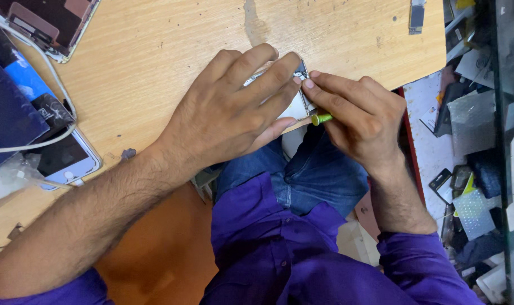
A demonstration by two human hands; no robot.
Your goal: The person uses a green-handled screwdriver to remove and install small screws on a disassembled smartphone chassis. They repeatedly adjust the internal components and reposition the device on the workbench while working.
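My left hand [229, 110] lies flat over a small opened phone body [298, 101] at the near edge of the wooden table [155, 51], pressing it down with the fingers. My right hand [361, 116] grips a small tool with a green handle [321, 118], its tip hidden against the phone's right side. Most of the phone is covered by my left hand. Both sleeves are purple.
A white phone [70, 158] and a white cable [48, 73] lie at the left edge. Another opened phone [48, 22] sits at the top left. A small part [417, 16] lies top right. Cluttered parts fill a shelf [471, 141] at the right.
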